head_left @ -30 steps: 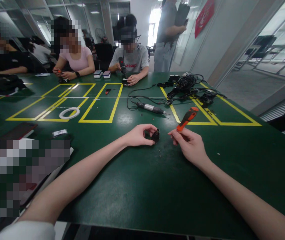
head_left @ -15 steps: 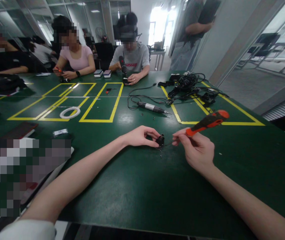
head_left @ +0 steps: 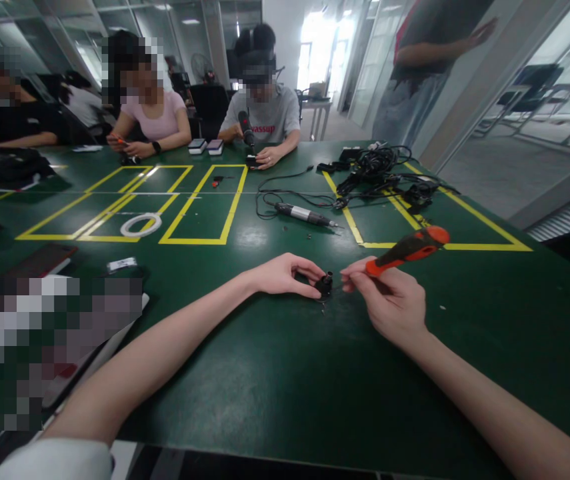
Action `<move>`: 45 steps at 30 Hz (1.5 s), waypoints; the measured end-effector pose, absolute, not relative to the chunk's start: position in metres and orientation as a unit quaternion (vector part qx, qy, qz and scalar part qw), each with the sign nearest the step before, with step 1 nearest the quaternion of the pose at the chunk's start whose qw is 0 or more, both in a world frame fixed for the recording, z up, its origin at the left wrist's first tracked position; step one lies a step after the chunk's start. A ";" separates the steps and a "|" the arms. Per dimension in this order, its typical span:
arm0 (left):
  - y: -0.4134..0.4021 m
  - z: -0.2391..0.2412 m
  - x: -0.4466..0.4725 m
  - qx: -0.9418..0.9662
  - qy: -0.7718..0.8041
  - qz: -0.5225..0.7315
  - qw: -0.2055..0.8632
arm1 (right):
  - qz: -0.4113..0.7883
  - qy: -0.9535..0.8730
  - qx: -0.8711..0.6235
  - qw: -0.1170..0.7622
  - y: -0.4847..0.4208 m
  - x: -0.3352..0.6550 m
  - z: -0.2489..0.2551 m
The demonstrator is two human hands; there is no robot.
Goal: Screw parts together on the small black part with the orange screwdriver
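My left hand [head_left: 289, 275] pinches a small black part [head_left: 325, 285] between thumb and fingers, on the green table top. The part has a short round stub on top; its exact kind is too small to tell. Closed around a screwdriver [head_left: 409, 250] with an orange and black handle is my right hand [head_left: 389, 293]. The handle slants up to the right, while the thin dark shaft points left at the black part. Whether the tip touches the part I cannot make out. Tiny metallic bits [head_left: 323, 309] lie just in front of the part.
Beyond my hands lies a corded electric screwdriver [head_left: 302, 213], with tangled black cables [head_left: 375, 170] behind it to the right. A white ring [head_left: 141, 225] rests on yellow tape lines. Blurred-out items fill the left side. Co-workers sit across the table; another person stands behind, right.
My right hand and the screwdriver have shifted slightly left, closer to the black part. The part has moved a little to the right. The standing person in the background has moved right.
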State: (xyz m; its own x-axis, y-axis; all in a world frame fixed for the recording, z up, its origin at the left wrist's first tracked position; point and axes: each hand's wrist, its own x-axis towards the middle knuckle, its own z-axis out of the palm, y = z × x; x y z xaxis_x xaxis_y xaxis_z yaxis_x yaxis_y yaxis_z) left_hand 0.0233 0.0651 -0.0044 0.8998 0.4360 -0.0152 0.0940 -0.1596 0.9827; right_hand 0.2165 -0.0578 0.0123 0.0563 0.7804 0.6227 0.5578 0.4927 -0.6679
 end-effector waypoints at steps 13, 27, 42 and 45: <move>0.065 -0.005 0.024 0.763 0.173 0.132 0.608 | 0.084 -0.633 -0.532 0.556 -0.058 0.214 0.013; 0.065 -0.006 0.024 0.761 0.163 0.138 0.613 | 0.083 -0.657 -0.484 0.573 -0.057 0.213 0.010; 0.066 -0.007 0.025 0.761 0.164 0.143 0.611 | 0.029 -0.686 -0.479 0.547 -0.058 0.211 0.017; 0.065 -0.007 0.025 0.760 0.168 0.141 0.612 | 0.022 -0.685 -0.478 0.549 -0.058 0.210 0.019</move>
